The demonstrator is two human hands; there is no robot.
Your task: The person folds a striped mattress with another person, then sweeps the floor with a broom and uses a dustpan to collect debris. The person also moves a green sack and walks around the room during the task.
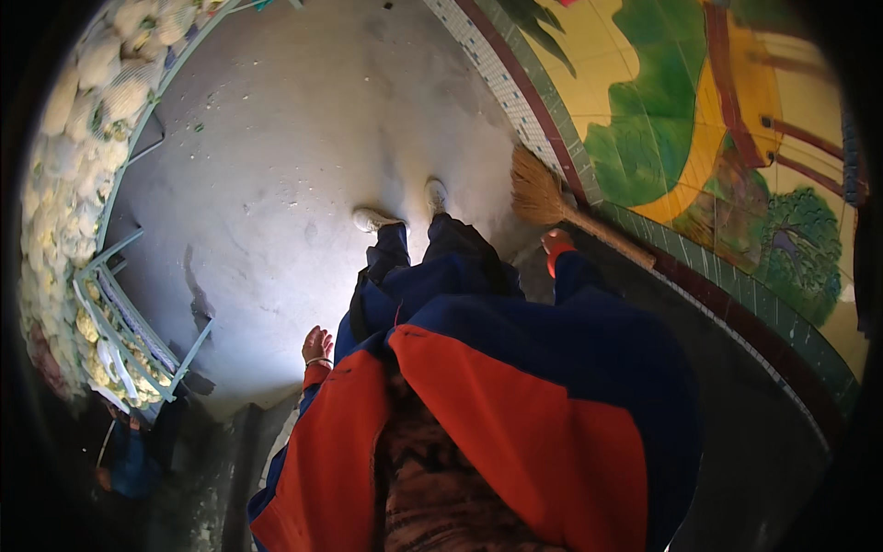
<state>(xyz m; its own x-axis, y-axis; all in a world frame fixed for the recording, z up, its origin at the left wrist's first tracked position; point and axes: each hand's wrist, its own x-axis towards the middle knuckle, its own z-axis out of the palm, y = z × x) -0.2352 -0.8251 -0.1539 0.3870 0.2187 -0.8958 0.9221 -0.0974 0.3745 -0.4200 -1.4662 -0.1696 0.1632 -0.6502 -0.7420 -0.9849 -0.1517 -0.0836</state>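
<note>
My left hand hangs beside my left thigh, with nothing in it and its fingers loosely apart. A bracelet circles that wrist. On the other side, my right hand is held out from my body with curled fingers; whether anything is inside them cannot be made out. A straw broom is nearest to it, bristles towards the floor and its thick handle lying along the base of the wall. There appears to be a gap between that hand and the broom. My white shoes stand on the concrete floor.
Pale vegetables resembling cauliflowers, some in nets, fill a metal-framed stand along the left. A smaller rack juts out below it. A person is at lower left. A painted tile wall and ledge border the right.
</note>
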